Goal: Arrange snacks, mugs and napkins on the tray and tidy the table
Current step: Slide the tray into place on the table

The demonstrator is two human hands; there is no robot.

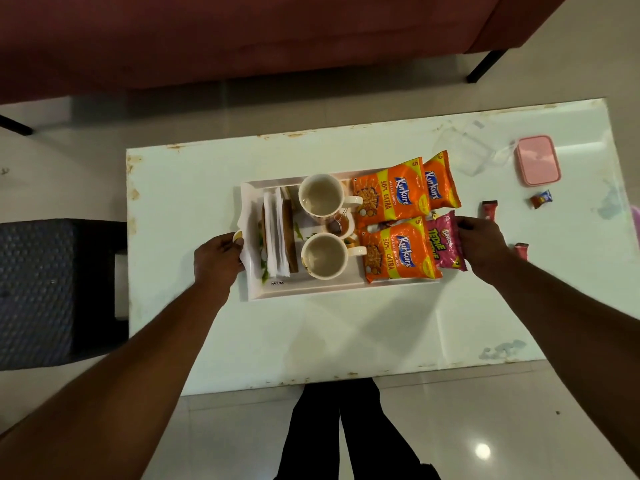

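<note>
Two mugs (pixel 320 195) mid-tray; left hand (pixel 216 256) grips tray (pixel 311 289) left edge; right hand (pixel 479 242) pinches pink packet (pixel 445 242) at right edge.

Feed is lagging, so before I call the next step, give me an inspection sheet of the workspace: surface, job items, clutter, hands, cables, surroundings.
Surface: white table, worn and stained at its edges.
Job's things: tray carries two mugs and napkins; three orange packets and a pink packet lie at its right end.
Clutter: pink box, clear container and three wrapped sweets right of the tray.
Hands: left hand grips the tray's left rim; right hand holds the pink packet.
Cables: nothing seen.
Surroundings: red sofa beyond the table, dark woven stool to its left, tiled floor.
</note>
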